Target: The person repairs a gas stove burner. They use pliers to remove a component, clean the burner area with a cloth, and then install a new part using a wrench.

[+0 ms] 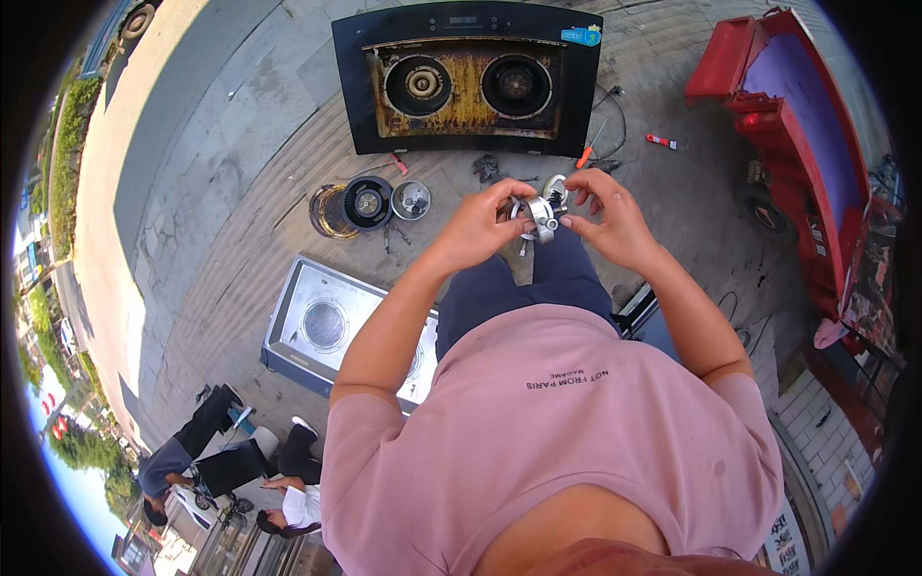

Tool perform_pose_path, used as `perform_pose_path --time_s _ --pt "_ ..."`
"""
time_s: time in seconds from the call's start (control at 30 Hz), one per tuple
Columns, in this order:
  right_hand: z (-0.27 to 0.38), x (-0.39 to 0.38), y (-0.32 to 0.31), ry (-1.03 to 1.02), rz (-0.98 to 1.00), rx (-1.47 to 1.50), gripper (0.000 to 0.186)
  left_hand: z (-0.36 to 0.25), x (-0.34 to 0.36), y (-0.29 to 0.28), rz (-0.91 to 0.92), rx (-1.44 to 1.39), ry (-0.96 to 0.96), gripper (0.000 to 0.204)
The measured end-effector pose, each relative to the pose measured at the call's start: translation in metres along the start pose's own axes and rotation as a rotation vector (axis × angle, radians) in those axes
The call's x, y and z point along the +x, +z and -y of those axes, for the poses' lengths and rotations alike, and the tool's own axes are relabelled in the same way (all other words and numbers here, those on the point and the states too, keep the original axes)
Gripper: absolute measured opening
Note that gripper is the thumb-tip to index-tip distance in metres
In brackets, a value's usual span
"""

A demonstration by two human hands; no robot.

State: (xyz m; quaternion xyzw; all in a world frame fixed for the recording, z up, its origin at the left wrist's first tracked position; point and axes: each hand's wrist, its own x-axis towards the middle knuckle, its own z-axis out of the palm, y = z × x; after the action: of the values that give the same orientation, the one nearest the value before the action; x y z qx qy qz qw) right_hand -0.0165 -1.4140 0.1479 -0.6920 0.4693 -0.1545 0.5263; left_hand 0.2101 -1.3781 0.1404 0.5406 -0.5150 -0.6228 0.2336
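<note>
Shiny metal part (541,222), glossy hood panel (408,27)

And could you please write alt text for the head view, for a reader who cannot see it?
A person's left hand holds a silver metal part, the right hand close beside it. Ahead, a black appliance shows two round openings in a stained interior; a red vehicle stands at the right.

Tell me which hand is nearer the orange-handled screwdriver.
Right. The right hand is just below the orange-handled screwdriver in the picture; the left hand, holding a metal part, is farther off, lower left.
</note>
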Motion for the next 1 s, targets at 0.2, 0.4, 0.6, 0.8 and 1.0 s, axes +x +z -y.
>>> perform_pose_path --time_s 0.2,0.4,0.6,0.8,1.0 --pt "-0.068 0.118 -0.040 -0.293 0.158 -0.397 0.075 0.043 0.145 -0.010 -0.138 0.154 0.109 0.037" --pt "-0.190 0.217 -0.017 -0.170 0.131 -0.216 0.076 0.138 0.273 -0.019 -0.044 0.080 0.012 0.041" --pt "-0.319 0.299 0.031 -0.100 0.065 -0.122 0.059 0.262 0.364 -0.031 -0.080 0.105 0.013 0.058" --pt "-0.436 0.360 0.072 0.016 -0.051 -0.095 0.055 0.381 0.420 -0.030 -0.160 0.122 -0.101 0.043" --pt "-0.510 0.409 0.097 -0.153 -0.184 -0.317 0.058 0.463 0.489 -0.011 -0.230 0.093 0.058 0.021"
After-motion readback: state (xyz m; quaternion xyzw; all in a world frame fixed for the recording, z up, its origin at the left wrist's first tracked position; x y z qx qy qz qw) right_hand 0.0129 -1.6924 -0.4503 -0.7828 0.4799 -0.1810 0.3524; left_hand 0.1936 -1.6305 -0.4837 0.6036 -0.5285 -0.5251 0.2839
